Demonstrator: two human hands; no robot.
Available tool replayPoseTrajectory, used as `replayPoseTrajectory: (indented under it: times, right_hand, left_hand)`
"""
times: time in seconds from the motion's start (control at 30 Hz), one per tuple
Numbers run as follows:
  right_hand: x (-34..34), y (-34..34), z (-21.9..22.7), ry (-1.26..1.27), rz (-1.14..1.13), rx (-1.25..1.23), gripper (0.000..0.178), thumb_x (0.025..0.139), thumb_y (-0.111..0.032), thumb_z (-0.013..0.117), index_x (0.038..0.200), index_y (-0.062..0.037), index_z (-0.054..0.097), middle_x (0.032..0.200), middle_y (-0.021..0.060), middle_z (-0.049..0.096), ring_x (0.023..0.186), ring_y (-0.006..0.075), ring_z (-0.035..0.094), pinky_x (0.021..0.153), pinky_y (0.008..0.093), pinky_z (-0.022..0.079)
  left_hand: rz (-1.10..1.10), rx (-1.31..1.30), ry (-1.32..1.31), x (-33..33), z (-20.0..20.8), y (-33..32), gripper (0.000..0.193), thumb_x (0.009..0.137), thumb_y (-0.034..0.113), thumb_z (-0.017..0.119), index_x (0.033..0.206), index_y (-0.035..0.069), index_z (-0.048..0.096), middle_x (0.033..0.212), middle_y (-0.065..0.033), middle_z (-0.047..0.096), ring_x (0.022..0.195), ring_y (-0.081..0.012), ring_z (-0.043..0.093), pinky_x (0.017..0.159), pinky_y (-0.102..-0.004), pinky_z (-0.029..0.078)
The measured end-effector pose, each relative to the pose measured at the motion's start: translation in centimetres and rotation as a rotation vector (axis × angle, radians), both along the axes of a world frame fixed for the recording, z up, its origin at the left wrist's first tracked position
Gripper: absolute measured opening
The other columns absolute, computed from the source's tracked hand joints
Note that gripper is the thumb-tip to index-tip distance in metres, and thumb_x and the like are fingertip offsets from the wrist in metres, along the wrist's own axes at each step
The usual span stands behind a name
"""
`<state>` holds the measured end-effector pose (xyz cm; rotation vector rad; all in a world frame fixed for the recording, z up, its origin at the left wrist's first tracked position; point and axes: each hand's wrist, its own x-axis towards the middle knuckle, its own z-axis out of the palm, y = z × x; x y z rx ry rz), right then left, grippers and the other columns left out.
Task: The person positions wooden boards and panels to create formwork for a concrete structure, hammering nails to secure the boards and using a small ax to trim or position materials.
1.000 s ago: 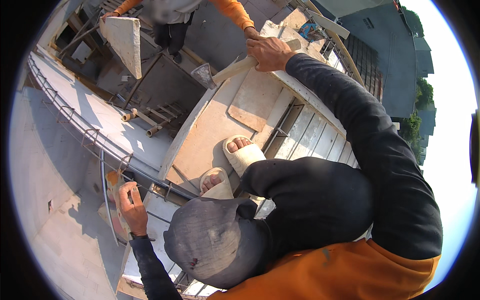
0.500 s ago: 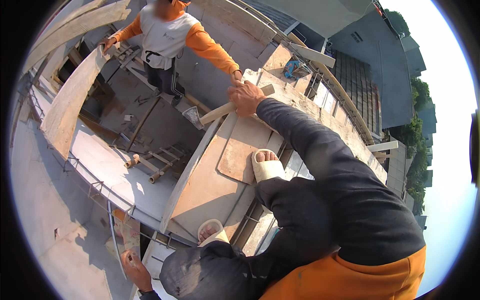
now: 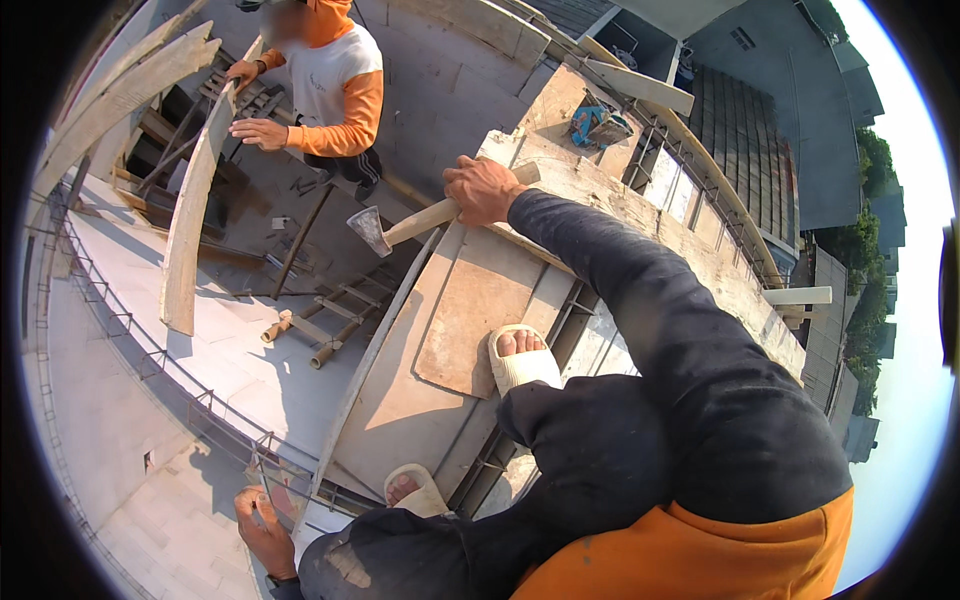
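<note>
As the head view has it, the person's right hand [image 3: 483, 190] is wrapped round the bare wooden handle of a hatchet [image 3: 415, 223], fingers closed right over it, with the butt poking out past the little fist. That puts the tool just beyond the far edge of the loose brown board [image 3: 468, 325], its metal head [image 3: 370, 232] out past the board's far left corner. The long axis runs mostly crosswise to the person, a touch aslant: head to the left and slightly nearer, butt to the right and slightly farther — and the wedge-shaped head sits across the handle. I'd call it head-heavy, stiff all through and hardly fragile, though smooth wood could slip in a sweaty palm. Toward the butt, where the hand has it, seems right for force; closer to the head would steady it better. Now the left hand [image 3: 266, 530], well apart from the board at its near left, is half curled, thumb close to the fingers — I can't tell whether anything is pinched there. Beyond the board, off to its left, a co-worker [image 3: 345, 100] has one hand on a long plank [image 3: 195, 215]
</note>
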<state>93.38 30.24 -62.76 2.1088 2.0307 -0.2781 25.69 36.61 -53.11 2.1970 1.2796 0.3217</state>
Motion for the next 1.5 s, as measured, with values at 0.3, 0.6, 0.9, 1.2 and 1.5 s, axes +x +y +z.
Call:
replayPoseTrajectory:
  times: [0.3, 0.6, 0.9, 1.2, 1.5]
  right_hand:
    - [2.3, -9.7, -3.0, 0.113, -0.035, 0.093, 0.032, 0.077, -0.031, 0.079, 0.101, -0.0101, 0.082, 0.11, 0.0048, 0.071, 0.114, 0.0272, 0.062, 0.092, 0.0411, 0.058]
    - [3.1, -13.8, -4.3, 0.324, -0.226, 0.078, 0.03, 0.075, -0.025, 0.075, 0.099, -0.0085, 0.08, 0.112, 0.005, 0.068, 0.112, 0.0305, 0.065, 0.086, 0.0438, 0.062]
    - [2.5, -10.1, -2.9, 0.349, -0.193, -0.066, 0.029, 0.075, -0.025, 0.078, 0.098, -0.0076, 0.075, 0.112, 0.0065, 0.064, 0.114, 0.0295, 0.061, 0.091, 0.043, 0.06]
    - [5.2, -11.5, -2.0, 0.411, -0.148, 0.033, 0.034, 0.076, -0.027, 0.08, 0.103, -0.0075, 0.072, 0.113, 0.0075, 0.065, 0.113, 0.0306, 0.062, 0.088, 0.0424, 0.059]
    - [-1.3, -17.1, 1.9, 0.658, -0.877, -0.01, 0.047, 0.089, -0.045, 0.081, 0.109, -0.0041, 0.07, 0.083, 0.0187, 0.073, 0.077, 0.0373, 0.074, 0.074, 0.047, 0.058]
  left_hand:
    - [-0.32, 0.091, 0.632, -4.3, -2.4, 6.0, 0.066, 0.102, 0.044, 0.07, 0.155, 0.007, 0.054, 0.145, -0.0253, 0.061, 0.119, -0.0413, 0.065, 0.102, -0.0442, 0.055]
    - [-0.156, -0.062, 0.228, 12.2, 2.9, 6.7, 0.018, 0.111, 0.013, 0.052, 0.109, -0.003, 0.06, 0.104, -0.014, 0.062, 0.095, -0.026, 0.059, 0.092, -0.0377, 0.048]
    - [0.022, -0.039, 0.267, 8.6, 4.1, 9.8, 0.015, 0.109, 0.011, 0.056, 0.104, -0.002, 0.063, 0.097, -0.0125, 0.065, 0.09, -0.0241, 0.061, 0.087, -0.0363, 0.05]
    - [0.021, -0.099, 0.325, 13.3, 6.1, 7.7, 0.013, 0.106, 0.009, 0.06, 0.099, -0.002, 0.063, 0.091, -0.0135, 0.068, 0.083, -0.0261, 0.066, 0.081, -0.0363, 0.052]
    - [-0.394, -0.309, 0.376, 25.3, 2.6, 13.8, 0.012, 0.104, 0.016, 0.061, 0.103, 0.004, 0.063, 0.092, -0.0169, 0.072, 0.087, -0.0404, 0.071, 0.079, -0.0462, 0.055]
